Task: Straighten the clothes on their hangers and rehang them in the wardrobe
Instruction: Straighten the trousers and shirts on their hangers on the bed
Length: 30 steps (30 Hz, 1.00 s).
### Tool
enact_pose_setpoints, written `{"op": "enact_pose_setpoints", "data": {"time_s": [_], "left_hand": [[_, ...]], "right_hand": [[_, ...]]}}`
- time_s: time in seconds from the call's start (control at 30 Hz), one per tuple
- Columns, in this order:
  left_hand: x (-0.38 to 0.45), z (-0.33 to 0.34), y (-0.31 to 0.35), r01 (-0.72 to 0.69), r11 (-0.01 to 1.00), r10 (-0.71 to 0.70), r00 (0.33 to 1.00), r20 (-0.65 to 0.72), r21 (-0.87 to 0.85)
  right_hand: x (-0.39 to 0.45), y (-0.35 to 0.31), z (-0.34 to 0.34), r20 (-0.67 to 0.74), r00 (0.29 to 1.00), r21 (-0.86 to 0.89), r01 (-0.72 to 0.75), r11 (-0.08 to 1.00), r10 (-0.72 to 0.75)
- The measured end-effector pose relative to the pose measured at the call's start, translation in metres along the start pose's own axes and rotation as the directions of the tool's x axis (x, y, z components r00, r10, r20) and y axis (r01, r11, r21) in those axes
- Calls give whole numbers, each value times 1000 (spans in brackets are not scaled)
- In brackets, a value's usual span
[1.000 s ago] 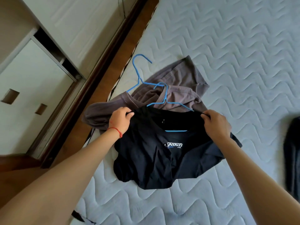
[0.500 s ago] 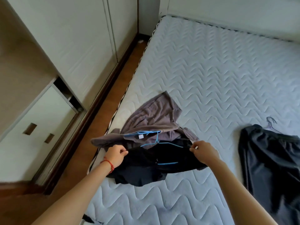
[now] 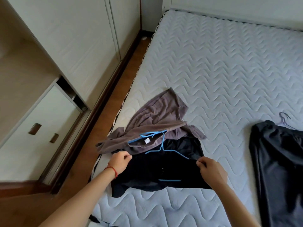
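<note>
A: What's the room like?

B: A bare quilted mattress [image 3: 221, 71] fills most of the view, pale grey with a wavy stitch. Left of the mattress runs a strip of wood floor [image 3: 124, 76], and beyond that stands the wardrobe [image 3: 73, 38] with pale doors, one low panel ajar.

A: How many garments?

B: Three on the mattress. A black shirt [image 3: 154, 171] lies near the mattress's left edge, a grey top [image 3: 157, 117] sits crumpled just behind it and partly over it, and dark trousers [image 3: 278, 161] lie well apart at the mattress's right side.

A: And hangers?

B: Three that I can see. Two blue ones: one hanger [image 3: 165, 149] in the black shirt, its hook rising over the collar, and another [image 3: 147, 134] in the grey top's neck. A pale wire hook [image 3: 284, 119] pokes out above the trousers.

A: The hands?

B: Two, both bare. The left hand [image 3: 119, 163], a red string at its wrist, is closed on the black shirt's left shoulder. The right hand [image 3: 211, 171] pinches the shirt's right shoulder where the hanger's arm ends
</note>
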<state>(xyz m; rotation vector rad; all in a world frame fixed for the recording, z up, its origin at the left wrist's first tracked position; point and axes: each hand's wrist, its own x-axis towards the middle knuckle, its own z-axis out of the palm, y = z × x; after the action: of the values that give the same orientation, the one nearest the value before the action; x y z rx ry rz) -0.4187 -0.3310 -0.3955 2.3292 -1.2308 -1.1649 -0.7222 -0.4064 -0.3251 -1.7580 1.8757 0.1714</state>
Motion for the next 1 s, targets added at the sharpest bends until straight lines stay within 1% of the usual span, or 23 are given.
{"op": "enact_pose_setpoints", "data": {"time_s": [0.03,0.07,0.1,0.17,0.2,0.23,0.27,0.3,0.37,0.4,0.43,0.5,0.53,0.63,0.67,0.8,0.9,1.0], "left_hand": [[5,2,0,-1,1000,1,1000,-23,3],[10,3,1,-16,1000,17,997,-76,6],[16,5,2,-51,999,53,985,-162,15],[28,9,6,-129,988,149,936,-320,84],[36,10,10,-163,977,203,913,-354,139],[44,10,13,-193,962,251,904,-345,193],[54,11,17,-208,951,272,915,-297,230],[64,12,21,-199,948,257,940,-225,249],[80,16,26,-143,943,161,986,-36,302],[84,17,28,-122,935,110,992,56,333],[87,19,29,-109,938,74,991,116,330],[87,24,32,-78,970,40,985,167,229],[86,26,33,-67,983,39,985,165,169],[83,28,32,-54,999,53,993,102,5],[81,27,30,-63,998,65,994,90,-18],[73,18,23,-152,988,151,986,69,9],[74,6,24,-178,981,177,984,-19,-81],[79,-7,30,-196,971,174,971,-162,-136]], "right_hand": [[2,2,5,13,1000,34,-15,999,15],[3,4,9,30,999,70,-29,997,27],[5,5,12,47,998,108,-42,993,37],[8,7,17,77,996,192,-52,980,38],[10,7,19,84,996,238,-50,970,30],[12,7,20,82,996,274,-48,960,26],[14,7,20,77,997,295,-49,954,28],[16,7,21,70,997,305,-52,951,32],[21,8,23,53,998,322,-58,945,43],[23,9,24,47,998,332,-62,941,49],[24,10,26,44,998,338,-67,939,55],[26,12,29,47,997,342,-75,937,63],[26,13,30,46,997,349,-80,934,69],[25,18,33,44,995,371,-99,923,89],[24,20,33,46,994,373,-107,922,96],[24,26,32,29,992,388,-127,913,126],[23,33,34,18,985,385,-167,908,173],[18,38,36,1,976,386,-200,901,217]]}}
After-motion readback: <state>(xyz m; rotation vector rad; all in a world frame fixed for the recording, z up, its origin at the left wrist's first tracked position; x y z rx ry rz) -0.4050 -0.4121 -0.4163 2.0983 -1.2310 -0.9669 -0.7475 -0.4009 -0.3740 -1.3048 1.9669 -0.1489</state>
